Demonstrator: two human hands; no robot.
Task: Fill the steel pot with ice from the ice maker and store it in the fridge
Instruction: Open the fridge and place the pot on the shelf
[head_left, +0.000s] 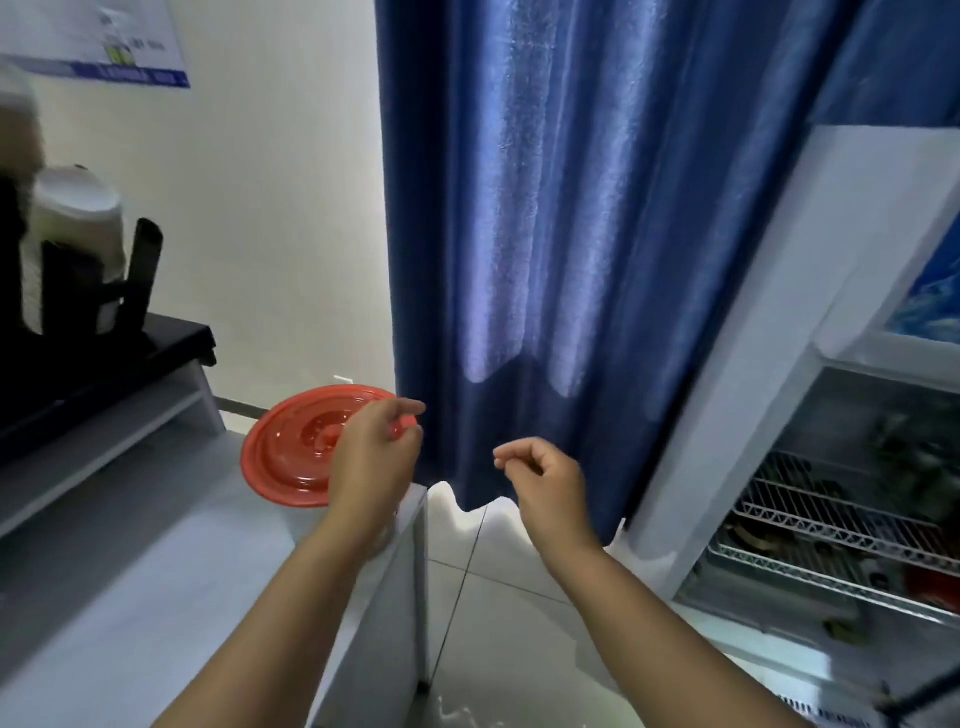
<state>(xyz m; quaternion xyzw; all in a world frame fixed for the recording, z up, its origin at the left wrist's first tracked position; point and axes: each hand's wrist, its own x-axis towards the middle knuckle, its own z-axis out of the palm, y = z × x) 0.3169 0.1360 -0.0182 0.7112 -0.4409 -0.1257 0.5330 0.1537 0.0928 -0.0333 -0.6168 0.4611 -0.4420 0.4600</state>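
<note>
Tho fridge (753, 389) open rt, curtain (571, 208) ahead.

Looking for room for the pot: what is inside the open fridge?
Inside the fridge are white wire shelves carrying dark, blurred items I cannot identify, plus something red lower down. Its right part lies outside the frame, and no steel pot shows.

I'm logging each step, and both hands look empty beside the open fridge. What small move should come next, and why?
Probably swing the right hand toward the open fridge to shut it: both it and the left hand hold nothing, and no steel pot shows outside. Whether it sits on the blurred shelves, I cannot tell.
</note>
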